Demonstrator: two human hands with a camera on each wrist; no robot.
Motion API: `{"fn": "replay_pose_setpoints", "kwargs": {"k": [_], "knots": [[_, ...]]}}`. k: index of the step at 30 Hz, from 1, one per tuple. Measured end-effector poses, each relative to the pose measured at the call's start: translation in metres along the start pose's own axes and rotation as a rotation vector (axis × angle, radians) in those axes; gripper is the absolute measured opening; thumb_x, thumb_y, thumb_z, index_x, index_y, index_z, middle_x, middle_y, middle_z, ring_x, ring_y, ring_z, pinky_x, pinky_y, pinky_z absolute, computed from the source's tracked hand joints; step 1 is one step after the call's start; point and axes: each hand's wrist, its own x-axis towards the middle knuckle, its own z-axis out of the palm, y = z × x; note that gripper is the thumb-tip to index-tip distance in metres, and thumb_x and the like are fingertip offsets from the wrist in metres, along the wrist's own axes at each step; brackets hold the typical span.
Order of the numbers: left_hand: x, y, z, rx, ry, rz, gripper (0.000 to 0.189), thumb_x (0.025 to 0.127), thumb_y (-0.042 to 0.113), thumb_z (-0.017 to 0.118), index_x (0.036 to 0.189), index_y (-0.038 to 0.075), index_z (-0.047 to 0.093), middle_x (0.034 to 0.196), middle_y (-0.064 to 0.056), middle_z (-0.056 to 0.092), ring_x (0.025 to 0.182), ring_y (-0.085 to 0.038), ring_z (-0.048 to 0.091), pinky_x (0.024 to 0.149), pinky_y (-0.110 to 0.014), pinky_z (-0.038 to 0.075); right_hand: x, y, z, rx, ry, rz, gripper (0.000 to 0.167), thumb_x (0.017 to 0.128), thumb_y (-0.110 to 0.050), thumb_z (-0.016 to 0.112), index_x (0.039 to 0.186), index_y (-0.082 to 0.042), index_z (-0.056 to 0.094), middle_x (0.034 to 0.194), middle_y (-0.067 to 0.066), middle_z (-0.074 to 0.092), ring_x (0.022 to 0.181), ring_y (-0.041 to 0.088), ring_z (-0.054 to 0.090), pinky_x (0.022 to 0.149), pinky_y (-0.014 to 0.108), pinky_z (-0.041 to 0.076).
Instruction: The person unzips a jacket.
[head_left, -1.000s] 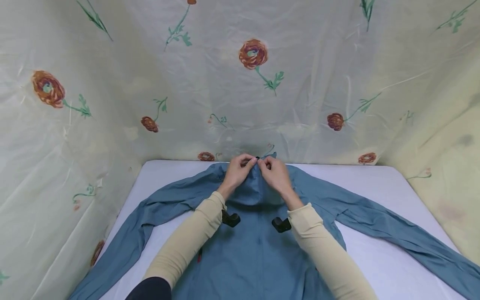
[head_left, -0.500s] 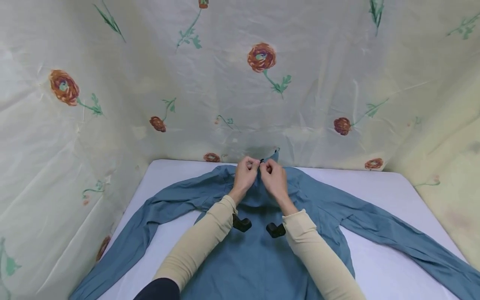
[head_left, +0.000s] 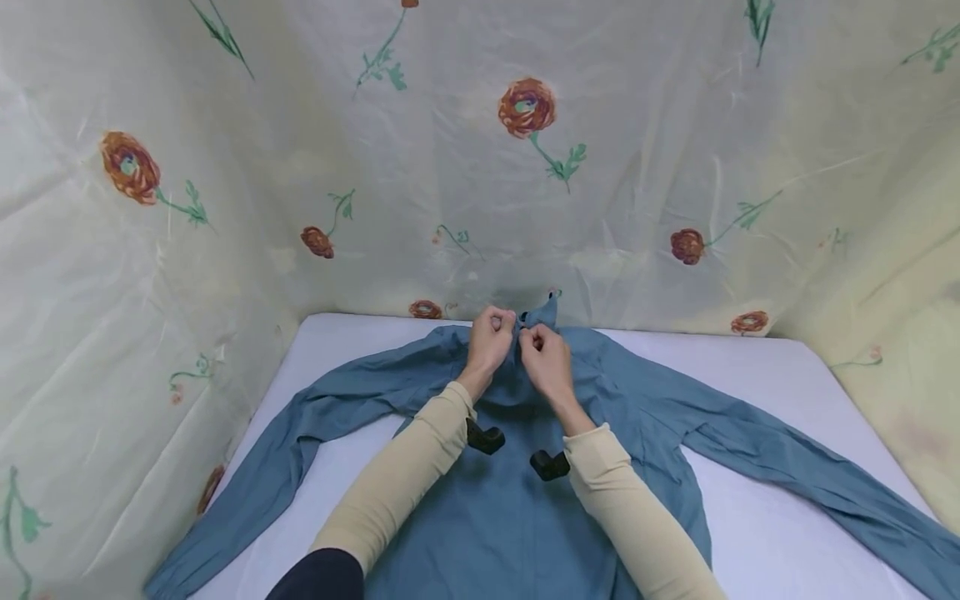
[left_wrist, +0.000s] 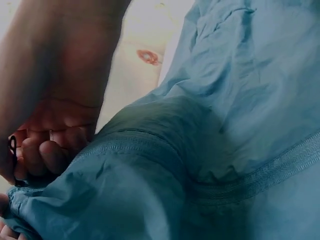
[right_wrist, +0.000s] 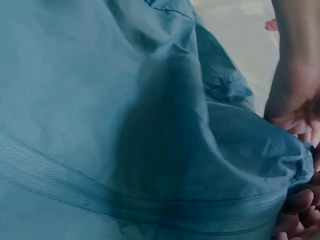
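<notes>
My left hand (head_left: 491,340) and right hand (head_left: 546,360) have fingers curled tight, pinching bunched cloth at the neck end of the blue jacket (head_left: 480,517), laid out on the white table (head_left: 757,525), sleeves spread to both sides. Should handle light, limp, maybe a bit slick, not fragile; best grabbed at the seamed edge. No legible brand, label or writing.

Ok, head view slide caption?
Left hand and right hand pinch at the top of a blue jacket on a white table.
</notes>
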Motion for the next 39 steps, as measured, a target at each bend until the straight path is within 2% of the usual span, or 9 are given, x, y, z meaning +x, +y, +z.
{"fn": "replay_pose_setpoints", "kwargs": {"k": [7,12,23,27,31,34,36,39], "knots": [[0.002,-0.002,0.004,-0.011,0.027,0.012,0.023,0.099,0.029,0.05,0.1,0.008,0.061,0.095,-0.009,0.071,0.061,-0.012,0.051,0.056,-0.025,0.038,-0.005,0.005,0.001,0.011,0.003,0.024,0.03,0.097,-0.025,0.049,0.073,-0.009,0.057,0.059,0.0,0.045,0.055,0.017,0.044,0.052,0.027,0.035],[0.005,-0.002,0.005,-0.033,0.035,0.001,0.023,0.099,0.03,0.05,0.1,0.009,0.06,0.089,-0.011,0.071,0.058,-0.015,0.047,0.055,-0.025,0.037,-0.008,0.006,-0.001,0.001,-0.008,0.004,0.029,0.097,-0.023,0.05,0.073,-0.009,0.056,0.059,0.0,0.045,0.054,0.017,0.045,0.051,0.027,0.034],[0.006,-0.004,0.006,-0.025,0.037,0.016,0.021,0.1,0.029,0.049,0.098,0.01,0.06,0.089,-0.009,0.071,0.056,-0.012,0.047,0.053,-0.024,0.035,-0.015,0.009,-0.004,0.034,-0.016,-0.033,0.028,0.096,-0.019,0.05,0.07,-0.008,0.056,0.056,0.0,0.043,0.05,0.016,0.042,0.049,0.026,0.033],[0.006,-0.008,0.007,-0.038,0.037,0.009,0.021,0.1,0.029,0.048,0.097,0.011,0.059,0.094,-0.006,0.072,0.06,-0.013,0.052,0.053,-0.024,0.037,-0.021,0.011,-0.005,0.032,-0.027,-0.024,0.028,0.096,-0.019,0.05,0.07,-0.01,0.056,0.055,-0.001,0.042,0.048,0.015,0.042,0.048,0.026,0.033],[0.006,-0.011,0.007,-0.079,0.025,-0.009,0.02,0.1,0.027,0.048,0.098,0.01,0.059,0.094,-0.007,0.073,0.066,-0.015,0.062,0.053,-0.024,0.041,-0.026,0.011,-0.005,0.015,-0.032,-0.024,0.028,0.096,-0.02,0.051,0.07,-0.01,0.055,0.056,-0.001,0.042,0.049,0.014,0.042,0.049,0.026,0.033],[0.008,-0.013,0.006,-0.078,0.025,-0.005,0.019,0.1,0.025,0.048,0.1,0.01,0.059,0.093,-0.008,0.073,0.066,-0.015,0.062,0.052,-0.024,0.041,-0.027,0.012,-0.004,0.004,-0.035,-0.028,0.028,0.096,-0.021,0.051,0.07,-0.01,0.054,0.056,-0.002,0.042,0.05,0.015,0.042,0.05,0.026,0.034],[0.009,-0.014,0.005,-0.062,0.028,0.016,0.02,0.1,0.025,0.048,0.102,0.008,0.059,0.094,-0.009,0.073,0.064,-0.016,0.06,0.052,-0.024,0.04,-0.027,0.012,-0.003,0.006,-0.034,-0.027,0.029,0.096,-0.02,0.051,0.07,-0.01,0.054,0.056,-0.002,0.041,0.05,0.016,0.042,0.05,0.026,0.034],[0.007,-0.014,0.004,0.091,0.069,0.146,0.021,0.1,0.025,0.049,0.112,0.01,0.056,0.107,-0.005,0.069,0.08,-0.019,0.061,0.068,-0.029,0.043,-0.027,0.012,-0.003,0.016,-0.033,-0.02,0.029,0.097,-0.02,0.05,0.07,-0.01,0.054,0.055,-0.002,0.041,0.05,0.017,0.042,0.05,0.027,0.034]]}}
